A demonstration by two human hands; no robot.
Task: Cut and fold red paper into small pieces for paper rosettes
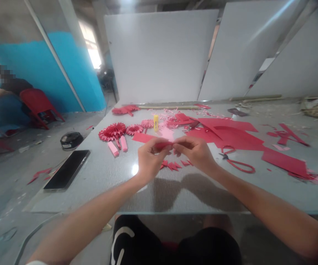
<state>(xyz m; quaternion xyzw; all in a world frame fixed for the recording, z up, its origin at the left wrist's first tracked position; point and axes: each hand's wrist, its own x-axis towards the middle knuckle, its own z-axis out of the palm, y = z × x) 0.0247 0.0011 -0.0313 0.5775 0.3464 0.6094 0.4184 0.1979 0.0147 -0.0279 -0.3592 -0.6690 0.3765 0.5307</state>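
Both hands meet above the middle of the table, fingertips pinched together. Between them is a small piece of red paper (pixel 163 145), mostly hidden by the fingers. My left hand (pixel 151 158) is closed on its left part, and my right hand (pixel 196 152) pinches its right end. Just below the hands lie several pointed red paper scraps (pixel 172 165). Behind them stands a yellow glue stick (pixel 156 123), upright. Scissors with red handles (pixel 237 162) rest to the right of my right hand. Large red paper sheets (pixel 230 138) spread out beyond them.
Pleated red paper rosettes (pixel 112 131) and folded pink paper strips (pixel 113 149) lie on the left. A black phone (pixel 67 170) rests at the table's left edge (pixel 37 204). White panels (pixel 161 55) stand behind. A person sits far left, by a red chair (pixel 39 103).
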